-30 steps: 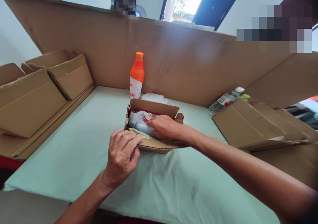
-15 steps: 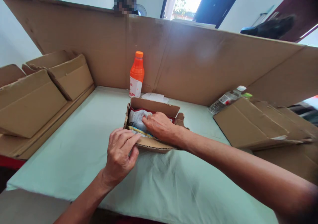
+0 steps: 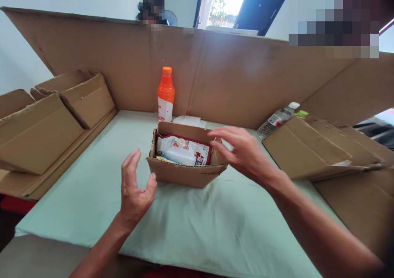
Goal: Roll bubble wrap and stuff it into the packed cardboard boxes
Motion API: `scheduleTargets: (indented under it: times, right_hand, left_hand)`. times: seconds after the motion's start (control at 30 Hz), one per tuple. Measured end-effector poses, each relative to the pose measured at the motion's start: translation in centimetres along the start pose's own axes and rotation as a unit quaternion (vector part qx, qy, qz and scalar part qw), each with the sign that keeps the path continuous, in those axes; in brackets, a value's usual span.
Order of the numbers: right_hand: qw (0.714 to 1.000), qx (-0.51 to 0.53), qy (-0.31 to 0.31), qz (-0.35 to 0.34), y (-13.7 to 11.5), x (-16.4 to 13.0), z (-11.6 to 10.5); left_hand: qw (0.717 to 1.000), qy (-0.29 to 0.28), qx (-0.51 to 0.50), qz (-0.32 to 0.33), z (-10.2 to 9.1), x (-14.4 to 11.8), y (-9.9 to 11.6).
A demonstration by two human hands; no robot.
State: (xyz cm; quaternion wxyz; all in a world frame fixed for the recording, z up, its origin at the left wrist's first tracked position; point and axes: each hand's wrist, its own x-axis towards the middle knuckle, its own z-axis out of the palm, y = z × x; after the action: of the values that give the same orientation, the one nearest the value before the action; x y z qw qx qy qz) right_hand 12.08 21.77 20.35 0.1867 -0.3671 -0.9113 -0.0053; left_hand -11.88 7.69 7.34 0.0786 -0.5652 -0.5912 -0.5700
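Note:
A small open cardboard box (image 3: 187, 176) stands in the middle of the cloth-covered table. Inside it lies a white and dark-red printed packet (image 3: 177, 150), with a strip of a yellow and blue packet (image 3: 164, 159) showing along the near wall. My left hand (image 3: 137, 185) is held just left of the box, thumb and fingers spread, holding nothing. Over the box's right end hovers my right hand (image 3: 238, 148), slightly blurred, its thumb and fingers apart and nothing between them. Whether its fingertips touch the box's right edge I cannot tell.
An orange bottle (image 3: 165, 95) stands behind the box, near white paper (image 3: 187, 120). Cardboard boxes (image 3: 40, 134) line the left side. On the right, a clear bottle (image 3: 277, 121) leans by more cardboard boxes (image 3: 308, 146). A tall cardboard panel (image 3: 240, 76) closes off the back.
My right hand has come out of the box and moved right. My left hand has let go of the near-left edge, drawn back left and opened. The packet now lies in full view.

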Motion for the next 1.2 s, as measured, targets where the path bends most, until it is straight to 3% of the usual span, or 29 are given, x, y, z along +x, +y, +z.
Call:
scheduleTargets:
  times: [0.07, 0.13, 0.2, 0.27, 0.33, 0.4, 0.5, 0.57, 0.7, 0.8, 0.87, 0.93, 1.03, 1.1, 1.2]
  right_hand:
    - [0.985, 0.053, 0.126, 0.106, 2.1, -4.6, -0.2]
    - [0.965, 0.095, 0.158, 0.185, 3.5, -8.9, 1.3]
    - [0.961, 0.160, 0.102, 0.200, 3.7, -11.8, 4.3]
    - [0.956, 0.222, 0.036, 0.189, 2.9, -12.6, 7.6]
    - [0.949, 0.256, 0.000, 0.182, 1.5, -11.2, 10.3]
    - [0.946, 0.263, -0.012, 0.190, 0.5, -8.9, 11.5]
    - [0.944, 0.246, 0.003, 0.219, 0.4, -6.8, 11.4]
    - [0.941, 0.234, 0.023, 0.243, 1.1, -8.0, 10.7]
    - [0.938, 0.186, 0.056, 0.287, 2.8, -15.8, 9.1]
    - [0.947, 0.144, 0.076, 0.277, 3.2, -22.1, 8.0]
    - [0.949, 0.146, 0.083, 0.266, 3.6, -24.3, 7.6]
    - [0.940, 0.198, 0.078, 0.265, 4.3, -24.8, 7.7]
    - [0.905, 0.335, 0.061, 0.255, 5.9, -23.3, 8.5]
    - [0.885, 0.402, 0.059, 0.228, 6.7, -22.2, 9.2]
    - [0.883, 0.420, 0.078, 0.196, 7.1, -21.8, 9.7]
  left_hand:
    - [0.991, -0.044, -0.043, -0.118, -0.2, -1.3, -1.5]
    - [0.966, -0.090, -0.089, -0.224, -0.3, -2.7, -2.8]
    - [0.944, -0.119, -0.132, -0.280, -0.1, -3.7, -3.8]
    - [0.929, -0.134, -0.172, -0.300, 0.2, -3.9, -4.2]
    - [0.916, -0.144, -0.204, -0.313, 0.8, -3.0, -4.1]
    - [0.911, -0.144, -0.216, -0.321, 1.7, -1.4, -3.7]
    - [0.917, -0.128, -0.211, -0.314, 3.4, 0.5, -2.7]
    - [0.916, -0.141, -0.228, -0.299, 4.9, 0.7, -1.8]
    - [0.904, -0.216, -0.266, -0.258, 6.7, -1.8, 0.3]
    - [0.917, -0.253, -0.229, -0.206, 6.3, -3.5, 1.2]
    - [0.931, -0.260, -0.182, -0.180, 5.7, -3.7, 1.5]
    - [0.931, -0.276, -0.155, -0.182, 5.3, -3.4, 1.5]
    - [0.906, -0.317, -0.154, -0.234, 5.6, -3.3, 1.4]
    - [0.888, -0.328, -0.165, -0.275, 6.2, -3.4, 1.2]
    - [0.876, -0.321, -0.189, -0.306, 7.9, -3.6, 1.4]
